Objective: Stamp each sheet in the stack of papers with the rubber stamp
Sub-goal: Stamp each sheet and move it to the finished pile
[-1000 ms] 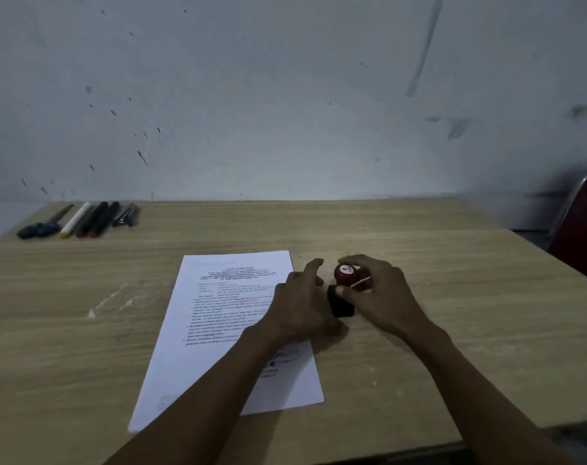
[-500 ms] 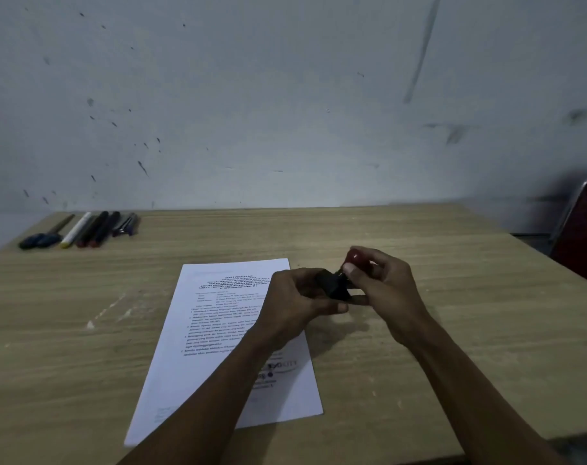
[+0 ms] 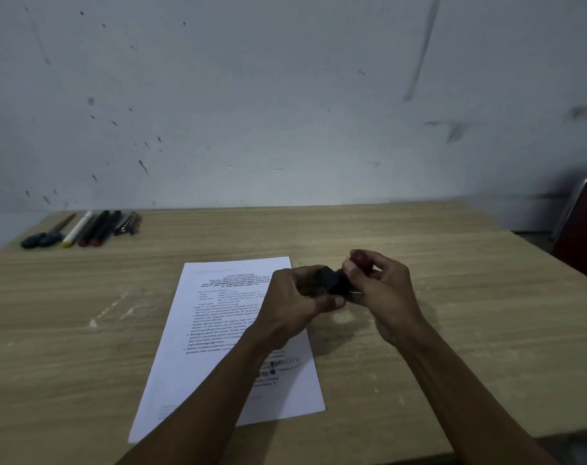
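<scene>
A white printed sheet, the top of the paper stack [image 3: 218, 330], lies on the wooden table [image 3: 453, 313] in front of me. Both hands hold the rubber stamp [image 3: 339, 280] in the air just right of the paper's top edge. My left hand [image 3: 298, 297] grips its black base with curled fingers. My right hand [image 3: 382, 290] pinches the red round knob [image 3: 360, 258] at the stamp's top. The stamp is tilted, knob to the upper right. My left forearm hides part of the page's lower text.
Several pens and markers [image 3: 94, 226] and blue-handled scissors [image 3: 44, 238] lie in a row at the table's far left corner. A grey marked wall stands behind the table. A dark red chair [image 3: 583, 236] sits past the right edge.
The stamp stood on the table beside the paper one second ago. Both hands have lifted it and tilted it, with the left hand now wrapped round the black base.
</scene>
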`<action>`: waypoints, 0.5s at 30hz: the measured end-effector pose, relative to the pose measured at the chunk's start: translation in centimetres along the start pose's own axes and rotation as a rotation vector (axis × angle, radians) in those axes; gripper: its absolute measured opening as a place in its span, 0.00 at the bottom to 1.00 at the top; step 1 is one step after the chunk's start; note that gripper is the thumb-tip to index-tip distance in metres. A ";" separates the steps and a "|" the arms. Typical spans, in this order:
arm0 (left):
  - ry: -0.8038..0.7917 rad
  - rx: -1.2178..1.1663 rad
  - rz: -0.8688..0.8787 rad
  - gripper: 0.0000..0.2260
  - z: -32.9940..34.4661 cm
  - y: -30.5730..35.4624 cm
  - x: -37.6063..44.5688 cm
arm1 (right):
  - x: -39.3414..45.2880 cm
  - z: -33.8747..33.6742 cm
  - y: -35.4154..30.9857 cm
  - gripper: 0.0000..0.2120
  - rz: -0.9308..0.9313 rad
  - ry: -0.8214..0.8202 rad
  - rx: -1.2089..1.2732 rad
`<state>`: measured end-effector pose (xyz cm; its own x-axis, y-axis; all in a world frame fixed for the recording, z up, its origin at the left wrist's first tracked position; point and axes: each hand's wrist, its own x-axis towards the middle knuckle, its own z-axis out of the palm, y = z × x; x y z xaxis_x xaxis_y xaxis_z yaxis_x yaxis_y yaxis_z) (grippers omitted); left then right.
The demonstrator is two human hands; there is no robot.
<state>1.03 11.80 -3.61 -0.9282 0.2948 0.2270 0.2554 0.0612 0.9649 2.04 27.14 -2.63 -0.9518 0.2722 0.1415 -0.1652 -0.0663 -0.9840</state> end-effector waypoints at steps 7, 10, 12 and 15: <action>-0.040 -0.008 0.012 0.20 0.0 0.1 -0.4 | 1.0 -0.6 0.1 0.03 0.132 0.053 0.108; -0.033 0.009 -0.031 0.22 -0.2 -0.2 -0.4 | 0.9 -0.3 0.5 0.05 0.085 0.078 0.068; 0.016 0.042 -0.085 0.26 -0.2 -0.7 -0.1 | 0.9 -0.4 0.8 0.08 0.078 0.126 0.062; 0.068 0.276 -0.060 0.27 0.0 -1.8 0.2 | 0.9 -0.8 0.9 0.08 0.114 0.196 0.125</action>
<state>0.43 11.72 -5.29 -0.9575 0.2190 0.1878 0.2549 0.3369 0.9064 1.25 28.12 -3.47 -0.8998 0.4362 -0.0049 -0.1021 -0.2216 -0.9698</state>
